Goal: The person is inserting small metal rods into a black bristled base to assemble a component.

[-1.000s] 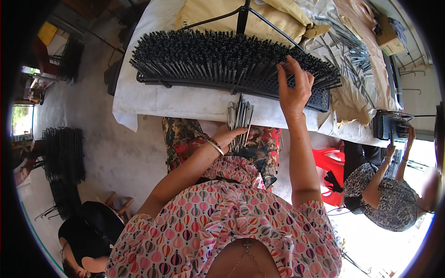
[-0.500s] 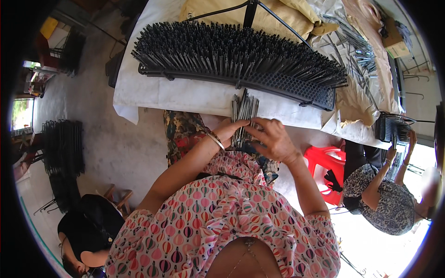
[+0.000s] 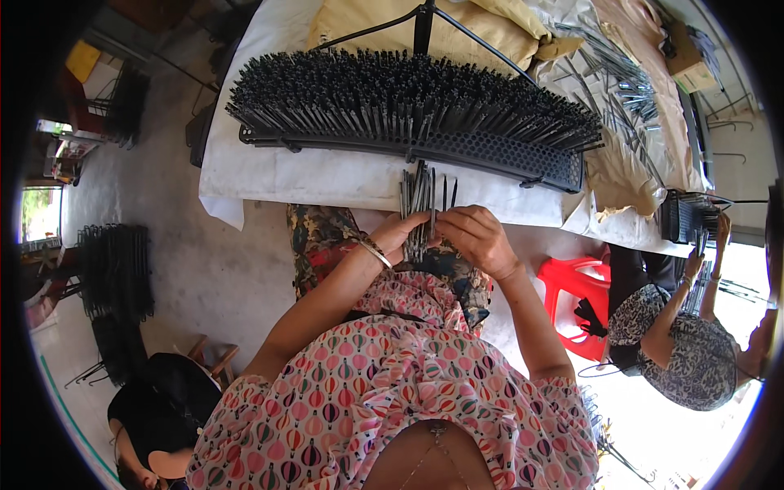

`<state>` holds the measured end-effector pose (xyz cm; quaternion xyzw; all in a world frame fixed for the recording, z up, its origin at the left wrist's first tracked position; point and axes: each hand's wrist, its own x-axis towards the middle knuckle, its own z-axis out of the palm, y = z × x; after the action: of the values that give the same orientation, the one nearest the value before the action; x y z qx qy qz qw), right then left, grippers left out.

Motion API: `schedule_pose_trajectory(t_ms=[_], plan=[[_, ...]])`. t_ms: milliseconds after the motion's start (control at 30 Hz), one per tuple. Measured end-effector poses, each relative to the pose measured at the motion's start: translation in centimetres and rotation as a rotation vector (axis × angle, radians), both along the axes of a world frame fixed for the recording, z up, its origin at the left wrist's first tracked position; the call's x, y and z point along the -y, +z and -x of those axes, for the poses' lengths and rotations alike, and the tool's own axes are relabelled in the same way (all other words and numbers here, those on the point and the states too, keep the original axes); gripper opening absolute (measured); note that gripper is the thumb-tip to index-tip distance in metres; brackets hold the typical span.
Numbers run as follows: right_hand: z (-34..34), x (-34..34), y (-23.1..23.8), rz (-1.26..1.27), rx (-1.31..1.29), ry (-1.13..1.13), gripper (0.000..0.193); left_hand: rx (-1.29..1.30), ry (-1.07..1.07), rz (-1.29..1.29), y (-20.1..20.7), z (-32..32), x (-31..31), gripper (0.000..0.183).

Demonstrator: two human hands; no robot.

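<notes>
By the surface's near edge (image 3: pixel 327 194), the left hand (image 3: pixel 392 234) clasps a rod bundle (image 3: pixel 418 200). The right hand (image 3: pixel 480 238) pinches dark rods (image 3: pixel 454 193) (two show).

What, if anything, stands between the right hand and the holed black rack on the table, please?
Nothing visible does: between the right hand, apparently pinching two thin rods, and the black rack there is only a strip of white cover. The left hand and its rod bundle are just to the left.
</notes>
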<state>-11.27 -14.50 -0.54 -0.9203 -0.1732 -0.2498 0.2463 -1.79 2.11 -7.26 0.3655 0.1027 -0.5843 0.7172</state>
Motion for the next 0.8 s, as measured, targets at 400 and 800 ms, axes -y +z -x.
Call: schedule_pose_trajectory(t_ms=[400, 800], plan=[[-5.4, 6.3, 6.4, -0.708, 0.118, -0.479, 0.019, 0.182, -0.083, -0.065, -0.1, -0.3, -0.2, 0.022], [-7.3, 7.3, 6.5, -0.554, 0.086, -0.499, 0.020, 0.299, -0.051, -0.175, 1.3, 0.2, 0.1, 0.015]])
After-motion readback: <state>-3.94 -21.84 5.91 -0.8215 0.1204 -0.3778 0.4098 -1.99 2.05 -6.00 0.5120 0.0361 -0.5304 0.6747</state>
